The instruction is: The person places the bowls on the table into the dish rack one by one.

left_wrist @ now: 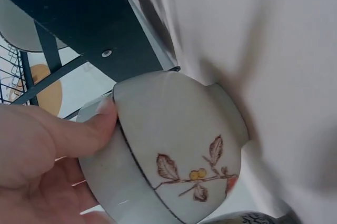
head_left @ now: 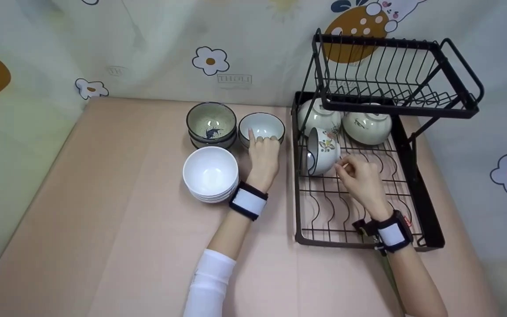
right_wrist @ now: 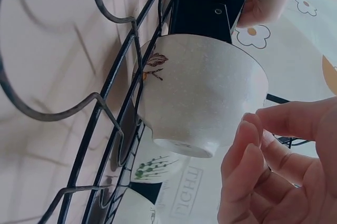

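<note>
- Currently, the left hand (head_left: 264,154) pinches the near wall of the upper pale bowl (head_left: 267,123), thumb outside, fingers inside; that bowl sits nested in a lower bowl (left_wrist: 174,119) on the tabletop (head_left: 139,198).
- The right hand (head_left: 363,180) has its fingers loosely curled, grasping nothing, just beside the flowered bowl (head_left: 326,156), which is tipped onto its side in the rack (head_left: 425,198).
- The left wrist view shows a leafy twig (left_wrist: 196,179) with yellow berries on the lower bowl, hidden from the head view; the right wrist view shows the flowered bowl's foot (right_wrist: 184,148).
- Black wire and broad flat rails form the rack; smooth white bowls (head_left: 211,174) stand stacked.
</note>
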A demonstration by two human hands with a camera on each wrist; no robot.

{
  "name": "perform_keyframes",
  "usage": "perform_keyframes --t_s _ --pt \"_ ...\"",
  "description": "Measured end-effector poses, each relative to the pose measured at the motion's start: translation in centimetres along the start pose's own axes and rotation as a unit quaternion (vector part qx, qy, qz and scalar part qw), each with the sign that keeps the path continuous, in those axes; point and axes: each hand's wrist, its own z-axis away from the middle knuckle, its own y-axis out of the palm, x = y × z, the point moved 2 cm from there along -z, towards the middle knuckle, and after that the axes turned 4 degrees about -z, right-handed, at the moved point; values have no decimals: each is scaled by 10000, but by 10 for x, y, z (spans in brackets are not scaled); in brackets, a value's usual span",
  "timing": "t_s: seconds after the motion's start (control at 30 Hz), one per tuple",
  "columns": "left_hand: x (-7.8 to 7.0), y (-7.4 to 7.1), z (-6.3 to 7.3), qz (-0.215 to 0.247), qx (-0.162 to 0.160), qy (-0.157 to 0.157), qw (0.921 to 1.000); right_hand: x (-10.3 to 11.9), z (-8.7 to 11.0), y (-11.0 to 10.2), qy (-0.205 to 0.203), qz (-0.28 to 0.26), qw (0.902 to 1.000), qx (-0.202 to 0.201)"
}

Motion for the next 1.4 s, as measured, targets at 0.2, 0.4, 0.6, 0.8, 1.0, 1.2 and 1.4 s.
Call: perform_keyframes --t_s 0.2,0.4,0.6,0.8,1.0,1.2,1.4 --pt "1 1 -1 114 -125 35 9999 0 0 0 2 22 10000 -12" --pt "2 5 0 150 -581 -23 9982 -1 0 0 73 -35 10000 37" --pt "5 3 3 154 -1008 113 9947 -2 1 0 134 -75 9999 67" --pt "8 -6 8 252 -1329 483 9896 -1 1 0 145 -44 9999 83" --pt "14 -19 21 392 -1709 1130 9780 0 1 -2 267 -52 9996 -28" --pt "17 -29 37 419 -2063 1689 9629 1 0 -5 415 -299 9987 26" --pt "16 -39 54 609 -2430 2096 9452 6 0 -10 842 -724 9935 233"
